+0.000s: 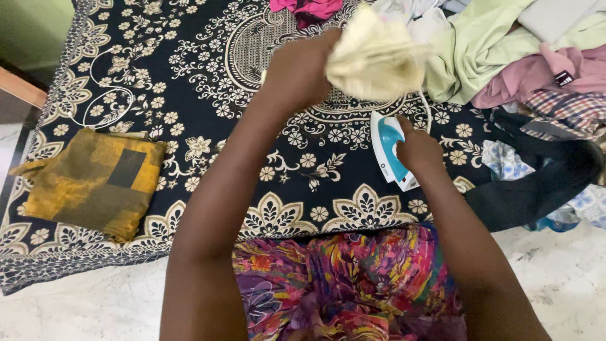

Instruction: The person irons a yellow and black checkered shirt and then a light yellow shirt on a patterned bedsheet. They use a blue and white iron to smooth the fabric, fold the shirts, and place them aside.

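Note:
My left hand (298, 71) is raised over the dark patterned spread (189, 76) and grips a bunched cream cloth (374, 58), which hangs in the air. My right hand (418, 150) rests on the handle of a blue and white clothes iron (389, 149). The iron stands on the spread just right of centre, and its white cord (428, 107) runs up behind it.
A folded mustard-yellow and dark cloth (95, 182) lies at the left of the spread. A heap of clothes (517, 57) in pale green, pink, plaid and black fills the right side. White floor (88, 309) lies at the near edge, and my colourful skirt (347, 284) is below.

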